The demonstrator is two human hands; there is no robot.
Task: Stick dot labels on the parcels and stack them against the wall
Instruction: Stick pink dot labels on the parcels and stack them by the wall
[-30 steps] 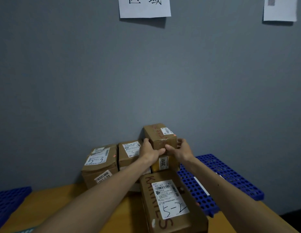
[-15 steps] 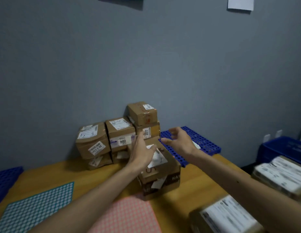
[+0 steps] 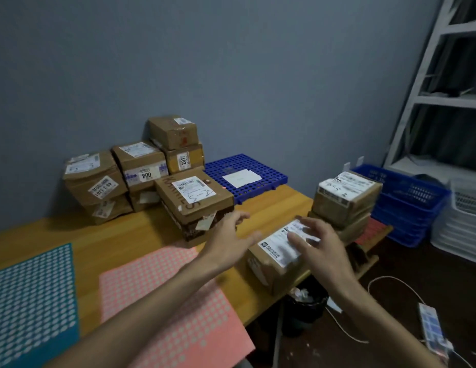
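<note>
1. Left hand (image 3: pixel 229 234): fingers straight and spread apart, holding nothing, held over the table (image 3: pixel 130 235) just beside the front parcel (image 3: pixel 193 199). Contact with that parcel could not be told.
2. Right hand (image 3: pixel 320 247): fingers spread apart and blurred, held over the white shipping label of the near parcel (image 3: pixel 270 257). Whether they touched it could not be told.
3. Near parcel: brown carton, lying flat at the table's right edge, well apart from the wall.
4. Front parcel: carton marked "5-2" by hand, resting on a darker carton, just in front of the wall stack.
5. Wall stack (image 3: pixel 141 166): several labelled cartons piled against the grey wall (image 3: pixel 231 62), the topmost carton (image 3: pixel 174 131) highest.
6. Right-hand pile (image 3: pixel 347 196): labelled cartons stacked at the table's far right corner.
7. Pink dot sheet (image 3: pixel 167 296) and teal dot sheet (image 3: pixel 32 293): lying flat on the near part of the table, side by side.
8. Blue perforated panel (image 3: pixel 268 172): flat by the wall, bearing a white paper.
9. Blue basket (image 3: pixel 412 205): on the floor to the right of the table.
</note>
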